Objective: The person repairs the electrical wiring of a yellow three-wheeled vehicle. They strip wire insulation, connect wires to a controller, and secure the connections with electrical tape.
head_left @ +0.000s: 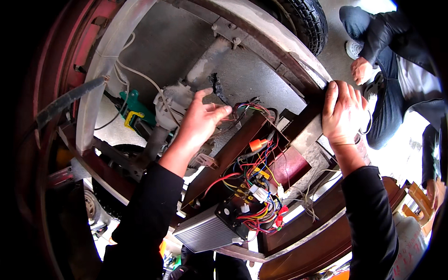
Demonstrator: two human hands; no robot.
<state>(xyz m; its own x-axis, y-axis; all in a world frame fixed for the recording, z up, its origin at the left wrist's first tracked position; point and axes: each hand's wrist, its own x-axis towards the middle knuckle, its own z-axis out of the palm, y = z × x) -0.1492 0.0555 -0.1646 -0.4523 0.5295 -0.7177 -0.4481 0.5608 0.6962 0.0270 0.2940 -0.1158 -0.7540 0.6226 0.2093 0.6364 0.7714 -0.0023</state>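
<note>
My left hand [200, 115] is above the open metal frame of a vehicle, index finger and thumb apart, with nothing visible between them. Just beyond its fingers is a short black-taped cable end [215, 85]. To its right, a bundle of thin coloured wires [254, 106] comes out of a brown metal channel. My right hand [343, 112] rests on the frame rail [298, 70], fingers curled over its corner. Between my forearms sits a finned silver controller box [203, 232], with a tangle of coloured wires and white connectors [261, 193] at its end. An orange connector [258, 144] lies higher up in the channel.
A grey axle housing [170, 105] and a green-and-yellow tool [135, 114] show through the frame. A black tyre [308, 23] stands at the top. On the right, another person [396, 60] crouches close to the rail. A loose black-sleeved cable [70, 100] crosses the left side.
</note>
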